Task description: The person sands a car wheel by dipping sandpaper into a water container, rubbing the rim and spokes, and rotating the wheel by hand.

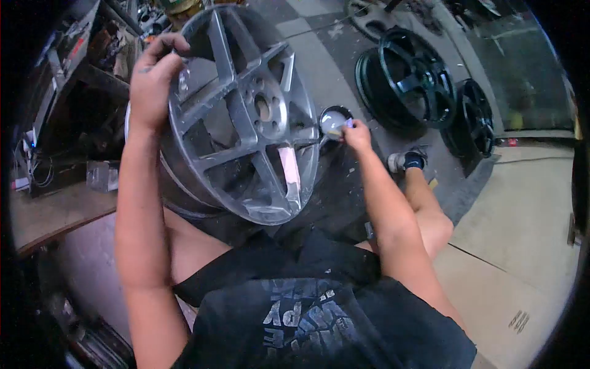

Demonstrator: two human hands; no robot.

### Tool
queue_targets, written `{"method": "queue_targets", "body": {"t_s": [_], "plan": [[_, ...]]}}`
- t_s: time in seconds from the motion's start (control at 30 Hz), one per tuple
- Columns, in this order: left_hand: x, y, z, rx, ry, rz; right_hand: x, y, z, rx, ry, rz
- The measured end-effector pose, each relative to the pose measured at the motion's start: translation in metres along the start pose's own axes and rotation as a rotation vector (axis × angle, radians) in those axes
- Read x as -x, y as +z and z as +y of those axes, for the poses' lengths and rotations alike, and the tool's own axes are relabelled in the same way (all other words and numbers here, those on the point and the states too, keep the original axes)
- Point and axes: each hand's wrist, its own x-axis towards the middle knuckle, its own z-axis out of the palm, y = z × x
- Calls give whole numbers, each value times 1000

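Observation:
A bare grey alloy wheel rim (269, 117) stands tilted in front of me, its spoked face turned up and to the right. One lower spoke carries a pale pink patch (289, 169). My left hand (157, 77) is closed over the rim's upper left edge, fingers curled and thumb against the metal. To the right of the rim is a round dark-edged container (335, 117) with whitish contents. At its near edge my right hand (357, 136) is closed in a pinch on something small; purple and yellowish bits show there, but its kind is unclear.
Two dark glossy wheel rims, one nearer (409, 80) and one farther right (473, 120), stand on the floor. A cluttered metal shelf (80, 92) is at the left, above a brown board (67, 215). Pale flat sheets (528, 215) lie at the right.

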Motion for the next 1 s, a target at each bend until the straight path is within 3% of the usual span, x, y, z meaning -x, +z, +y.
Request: {"method": "queue_targets", "body": {"t_s": [0.07,0.2,0.23,0.3,0.4,0.57,0.63,0.73,0.8,0.83,0.87,1.0], "plan": [[-4,3,1,7,18,-15,-27,1,20,155,-21,1],[-13,7,13,-183,69,-39,-54,18,20,705,-349,8],[-18,-2,6,-182,117,-31,-62,25,15,678,-317,-90],[-8,26,29,-128,-46,32,-81,42,9,715,-273,-229],[-15,34,14,-144,51,81,-88,67,20,914,-196,-117],[-13,19,15,-239,101,117,-56,66,-19,1121,-101,-249],[-11,16,21,9,-24,-11,-41,55,-28,1136,-120,-222],[-10,13,20,150,-73,-33,-45,27,-9,1026,-298,-58],[-11,9,15,109,-6,-58,-42,7,-13,677,-92,-129],[-13,7,12,53,-22,-44,-31,-4,-8,188,51,-176],[-13,8,11,-8,-31,-27,-2,-9,-25,200,42,-168],[-16,12,4,-9,28,-11,103,10,-62,-284,3,-408]]}}
